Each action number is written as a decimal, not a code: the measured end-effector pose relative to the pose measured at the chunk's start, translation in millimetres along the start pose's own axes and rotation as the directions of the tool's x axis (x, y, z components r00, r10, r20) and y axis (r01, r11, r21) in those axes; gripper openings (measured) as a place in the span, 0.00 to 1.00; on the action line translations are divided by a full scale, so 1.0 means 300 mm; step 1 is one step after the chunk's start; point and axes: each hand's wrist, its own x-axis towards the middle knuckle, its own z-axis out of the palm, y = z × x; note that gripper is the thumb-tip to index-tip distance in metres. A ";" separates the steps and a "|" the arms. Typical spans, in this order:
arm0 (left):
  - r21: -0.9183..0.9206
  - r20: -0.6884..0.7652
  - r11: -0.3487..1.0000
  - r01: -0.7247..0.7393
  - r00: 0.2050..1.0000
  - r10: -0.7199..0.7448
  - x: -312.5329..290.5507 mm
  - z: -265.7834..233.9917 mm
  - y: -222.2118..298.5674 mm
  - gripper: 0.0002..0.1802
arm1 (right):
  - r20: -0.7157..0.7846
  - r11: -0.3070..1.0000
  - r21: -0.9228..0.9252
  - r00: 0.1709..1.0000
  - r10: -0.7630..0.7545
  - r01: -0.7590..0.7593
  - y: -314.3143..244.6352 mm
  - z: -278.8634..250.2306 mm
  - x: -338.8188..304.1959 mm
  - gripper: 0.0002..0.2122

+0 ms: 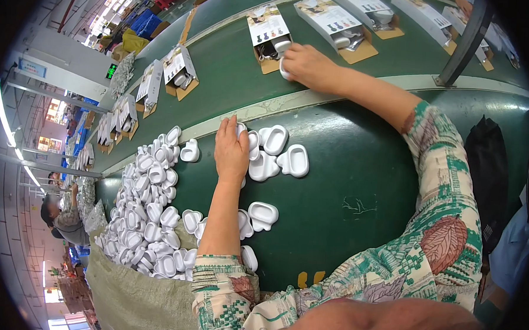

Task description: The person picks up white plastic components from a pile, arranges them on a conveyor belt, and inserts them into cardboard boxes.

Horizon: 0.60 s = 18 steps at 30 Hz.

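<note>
My right hand (pixel 311 68) reaches across to the far belt, its fingers closed on a small white plastic dish-shaped piece (pixel 284 70). This piece is beside the open end of a printed carton (pixel 269 32), where another white part and dark contents show. My left hand (pixel 231 150) lies with fingers stretched out over the near table, touching or just above a white piece (pixel 240 129) partly hidden by it. Right of that hand, several similar white pieces (pixel 296 160) lie loose, each with a rounded oval hollow. A large heap of them (pixel 148 201) spreads to the left.
More opened cartons (pixel 180 71) stand along the green conveyor belt (pixel 222 63). A pale metal rail (pixel 291 103) divides it from the green near table (pixel 346 186). A metal post (pixel 466 44) rises at right, a woven sack (pixel 135 295) lies at lower left, and a person (pixel 67 218) works farther left.
</note>
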 end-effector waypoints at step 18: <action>-0.093 -0.062 0.994 0.056 0.996 -0.062 0.009 0.019 -0.038 0.24 | 0.022 0.748 0.612 0.940 -0.341 0.257 -0.370 -0.040 -0.082 0.14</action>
